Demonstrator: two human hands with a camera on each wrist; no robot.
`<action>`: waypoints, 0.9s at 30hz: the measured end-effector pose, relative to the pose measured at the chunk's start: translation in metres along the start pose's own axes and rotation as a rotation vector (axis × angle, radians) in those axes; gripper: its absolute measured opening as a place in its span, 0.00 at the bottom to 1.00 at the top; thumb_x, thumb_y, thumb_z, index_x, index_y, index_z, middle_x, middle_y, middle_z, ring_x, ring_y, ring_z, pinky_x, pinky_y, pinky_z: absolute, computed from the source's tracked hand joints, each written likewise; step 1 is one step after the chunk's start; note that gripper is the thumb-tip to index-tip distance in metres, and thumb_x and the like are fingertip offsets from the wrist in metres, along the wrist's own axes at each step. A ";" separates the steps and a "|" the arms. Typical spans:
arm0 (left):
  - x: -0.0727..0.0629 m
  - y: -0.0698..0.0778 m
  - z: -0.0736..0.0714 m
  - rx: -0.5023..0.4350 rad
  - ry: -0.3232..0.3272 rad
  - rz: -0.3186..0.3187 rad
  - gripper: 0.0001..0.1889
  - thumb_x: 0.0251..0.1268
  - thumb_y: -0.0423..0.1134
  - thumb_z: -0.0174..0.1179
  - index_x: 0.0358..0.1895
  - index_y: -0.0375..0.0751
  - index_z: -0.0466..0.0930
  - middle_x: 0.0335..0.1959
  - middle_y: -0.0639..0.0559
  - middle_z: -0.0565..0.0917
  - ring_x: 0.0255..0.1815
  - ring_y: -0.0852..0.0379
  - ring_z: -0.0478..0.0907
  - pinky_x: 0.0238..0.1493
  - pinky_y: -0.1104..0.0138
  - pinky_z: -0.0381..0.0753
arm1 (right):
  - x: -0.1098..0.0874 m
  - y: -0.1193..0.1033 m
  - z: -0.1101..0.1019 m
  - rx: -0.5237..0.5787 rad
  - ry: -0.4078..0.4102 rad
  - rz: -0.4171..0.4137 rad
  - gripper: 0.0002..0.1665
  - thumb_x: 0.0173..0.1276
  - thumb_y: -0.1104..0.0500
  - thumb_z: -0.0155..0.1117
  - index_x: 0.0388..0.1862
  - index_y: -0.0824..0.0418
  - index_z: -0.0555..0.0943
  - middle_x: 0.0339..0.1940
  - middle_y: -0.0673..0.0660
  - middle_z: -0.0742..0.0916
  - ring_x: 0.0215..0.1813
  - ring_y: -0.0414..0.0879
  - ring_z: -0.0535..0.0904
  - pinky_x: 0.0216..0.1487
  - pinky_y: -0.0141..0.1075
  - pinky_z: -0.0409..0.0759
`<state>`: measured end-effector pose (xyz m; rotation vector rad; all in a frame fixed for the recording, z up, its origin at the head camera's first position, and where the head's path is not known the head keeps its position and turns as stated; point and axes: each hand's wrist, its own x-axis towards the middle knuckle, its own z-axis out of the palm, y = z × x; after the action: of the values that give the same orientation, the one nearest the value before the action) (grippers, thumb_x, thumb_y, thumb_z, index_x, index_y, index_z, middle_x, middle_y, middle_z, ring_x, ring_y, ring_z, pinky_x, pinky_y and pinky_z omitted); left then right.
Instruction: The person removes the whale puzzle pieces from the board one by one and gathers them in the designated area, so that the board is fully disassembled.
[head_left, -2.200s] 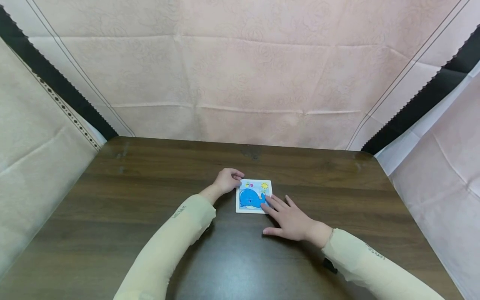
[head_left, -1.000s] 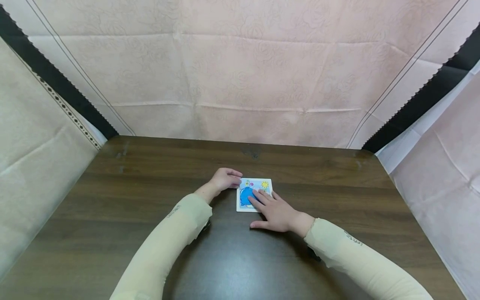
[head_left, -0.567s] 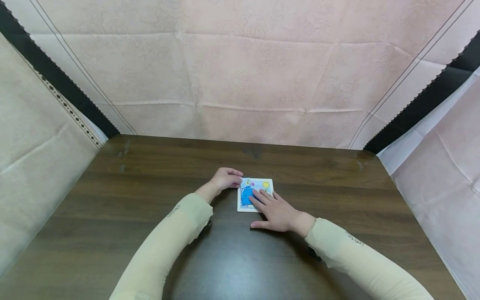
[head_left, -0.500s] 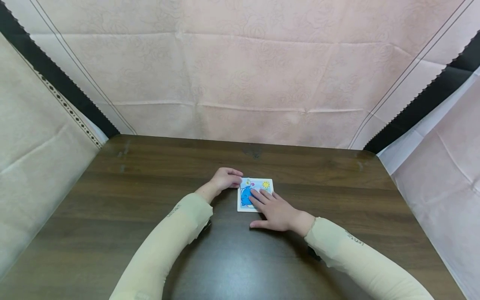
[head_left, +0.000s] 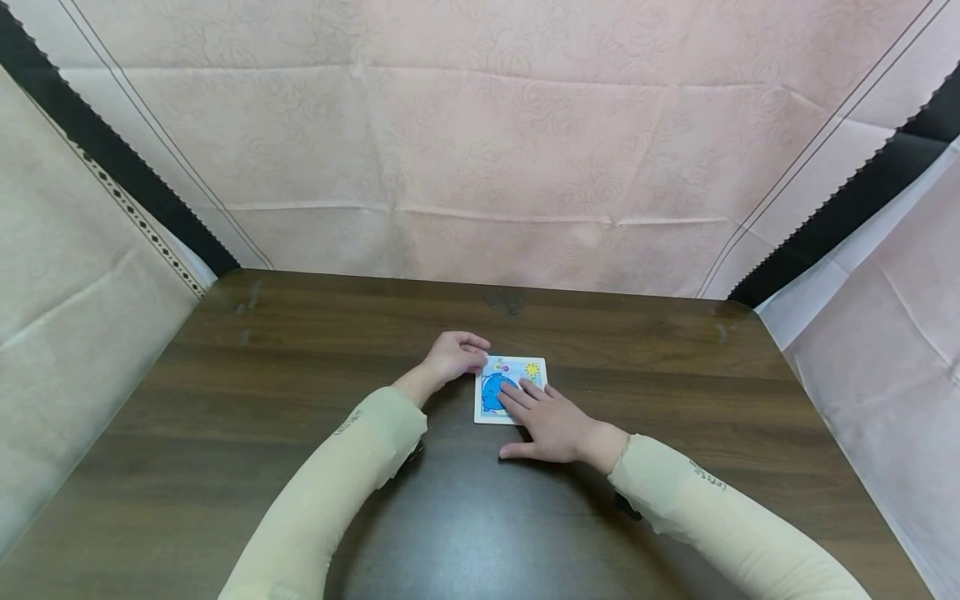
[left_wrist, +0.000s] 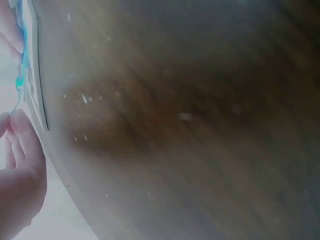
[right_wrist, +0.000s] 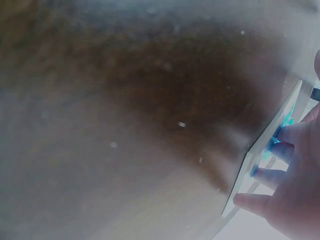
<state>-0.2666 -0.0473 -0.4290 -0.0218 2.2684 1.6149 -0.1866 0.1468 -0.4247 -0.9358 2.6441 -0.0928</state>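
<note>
A small square whale picture puzzle [head_left: 491, 396] with a white border lies flat on the brown table, in front of the person. At its far left corner, the left hand [head_left: 452, 358] pinches a thin piece between thumb and finger; in the left wrist view the left hand [left_wrist: 22, 170] has its fingertips together at a thin blue-tinged edge tilted up from the board. The right hand [head_left: 551, 425] rests with spread, fairly straight fingers over the puzzle's right part, hiding the whale's tail. In the right wrist view, the fingertips of the right hand [right_wrist: 300, 185] touch the puzzle's face.
The dark wood-grain table [head_left: 300, 500] extends around the puzzle on all sides. Pale patterned cloth [head_left: 480, 167] hangs behind its far edge, with further cloth at both sides. Both forearms wear pale sleeves [head_left: 337, 483].
The right hand has slid left, further over the puzzle, since the earliest frame. Most recently the left hand has shifted slightly right and away at the corner. The puzzle has stayed nearly in place.
</note>
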 end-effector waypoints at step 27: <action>-0.003 0.000 -0.064 -0.278 -0.007 -0.112 0.23 0.64 0.30 0.56 0.62 0.28 0.67 0.53 0.38 0.74 0.35 0.60 0.79 0.49 0.68 0.81 | -0.002 0.000 0.005 -0.019 0.037 -0.012 0.51 0.61 0.27 0.49 0.74 0.55 0.54 0.76 0.54 0.58 0.77 0.56 0.49 0.72 0.58 0.54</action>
<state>-0.2814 -0.1066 -0.4098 -0.2082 1.9830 1.8509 -0.1837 0.1480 -0.4291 -0.9645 2.6776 -0.0889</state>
